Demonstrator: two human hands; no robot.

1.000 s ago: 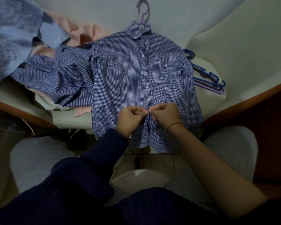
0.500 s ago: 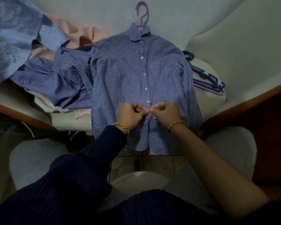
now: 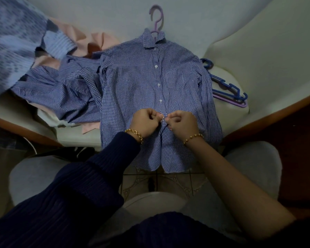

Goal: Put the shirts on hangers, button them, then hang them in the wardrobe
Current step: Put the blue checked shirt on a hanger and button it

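A checked shirt (image 3: 141, 83) is laid face up in the middle of the bed (image 3: 258, 51), on a lilac hanger (image 3: 157, 17) whose hook sticks out past the collar toward the far edge. The shirt's hem is draped over the near edge, above a tiled floor (image 3: 177, 183). Three white buttons (image 3: 158, 84) are seen fastened down the placket, while the lower front hangs parted below the hands. The left grip (image 3: 145, 122) is curled, its thumb and fingers pinching the shirt's left front edge at the placket; the right grip (image 3: 183, 123) is likewise curled and is pinching the opposite edge, so that the fingertips of both nearly meet at a small button (image 3: 162, 119). Whether that button is through its hole cannot be told. A gold bracelet (image 3: 135, 134) is worn at the left wrist, next to a dark blue ribbed sleeve (image 3: 97, 176), and a second bracelet (image 3: 193, 137) is worn on the bare right arm. Just beside the shirt, toward the bed's right edge, spare hangers (image 3: 229, 88) in blue and lilac are stacked, partly covered by the shirt's sleeve. Toward the left edge a striped shirt (image 3: 61, 92) is crumpled against the checked one, with pink cloth (image 3: 97, 40) beneath and behind it and a pale blue knit (image 3: 11, 42) in the far left corner.
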